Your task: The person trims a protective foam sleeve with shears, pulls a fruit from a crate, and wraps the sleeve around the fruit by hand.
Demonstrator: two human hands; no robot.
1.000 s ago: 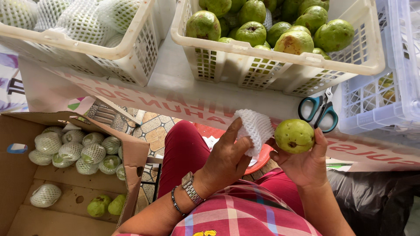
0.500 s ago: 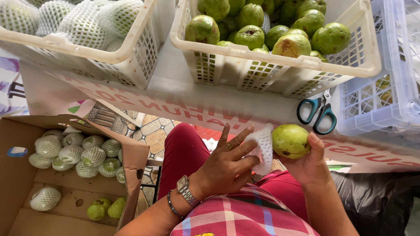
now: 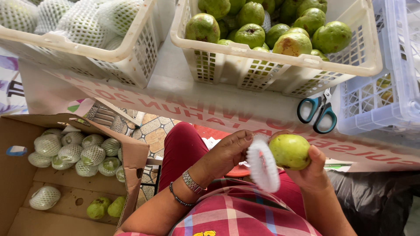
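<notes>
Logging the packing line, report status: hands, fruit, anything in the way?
Left hand holds foam net open. Right hand grips guava, touching the net's mouth, not yet inside. Nothing between them; scissors lie apart on the table.

Green guava (image 3: 289, 151) just beside open white foam net (image 3: 262, 163)

Left hand (image 3: 229, 150) fingers curled, pinching; right hand (image 3: 311, 168) cupped, gripping; hands close together.
</notes>
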